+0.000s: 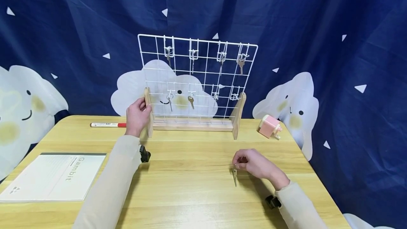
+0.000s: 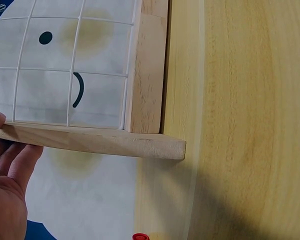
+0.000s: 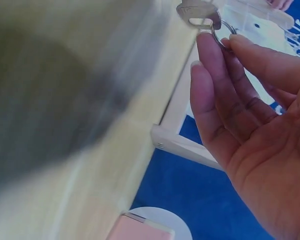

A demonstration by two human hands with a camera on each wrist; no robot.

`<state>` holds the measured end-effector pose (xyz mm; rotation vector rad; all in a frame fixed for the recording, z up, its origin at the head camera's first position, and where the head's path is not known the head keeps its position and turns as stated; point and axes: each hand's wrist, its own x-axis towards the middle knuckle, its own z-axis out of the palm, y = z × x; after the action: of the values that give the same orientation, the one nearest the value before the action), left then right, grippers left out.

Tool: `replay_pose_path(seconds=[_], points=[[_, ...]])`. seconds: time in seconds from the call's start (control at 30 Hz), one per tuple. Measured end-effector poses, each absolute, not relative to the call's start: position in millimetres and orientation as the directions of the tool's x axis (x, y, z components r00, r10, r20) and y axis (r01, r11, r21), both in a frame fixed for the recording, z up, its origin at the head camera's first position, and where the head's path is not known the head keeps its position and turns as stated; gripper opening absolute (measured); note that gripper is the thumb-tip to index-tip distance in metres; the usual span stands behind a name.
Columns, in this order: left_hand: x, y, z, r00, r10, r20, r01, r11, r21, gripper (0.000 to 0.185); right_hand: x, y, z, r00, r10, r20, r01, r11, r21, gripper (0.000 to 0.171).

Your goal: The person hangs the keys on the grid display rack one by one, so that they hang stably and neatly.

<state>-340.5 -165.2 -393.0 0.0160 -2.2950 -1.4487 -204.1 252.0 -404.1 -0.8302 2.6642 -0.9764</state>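
A white wire grid rack [image 1: 197, 80] on a wooden base [image 1: 192, 125] stands at the back of the table, with several keys hanging from its hooks. My left hand [image 1: 137, 116] grips the rack's left wooden upright [image 1: 147, 110]; in the left wrist view the fingers [image 2: 10, 165] lie against the wooden foot [image 2: 105, 141]. My right hand [image 1: 251, 163] pinches the ring [image 3: 222, 31] of a silver key [image 1: 234, 176] just above the tabletop, front right. The key's head [image 3: 195, 11] shows at the fingertips [image 3: 210, 45] in the blurred right wrist view.
A red-capped white marker [image 1: 108, 124] lies left of the rack. A white booklet [image 1: 55, 176] sits front left. A pink pencil sharpener [image 1: 269, 126] stands right of the rack. The wooden table [image 1: 190, 193] ends near the blue curtain backdrop [image 1: 349, 80].
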Motion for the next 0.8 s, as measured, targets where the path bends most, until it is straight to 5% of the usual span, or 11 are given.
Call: replay_pose_path(seconds=[0.8], points=[[-341, -165, -392, -0.917, -0.234, 0.323, 0.196, 0.442, 0.876, 0.042, -213, 245, -376, -0.831, -0.5, 0.244, -0.54, 0.619, -0.571, 0.014]])
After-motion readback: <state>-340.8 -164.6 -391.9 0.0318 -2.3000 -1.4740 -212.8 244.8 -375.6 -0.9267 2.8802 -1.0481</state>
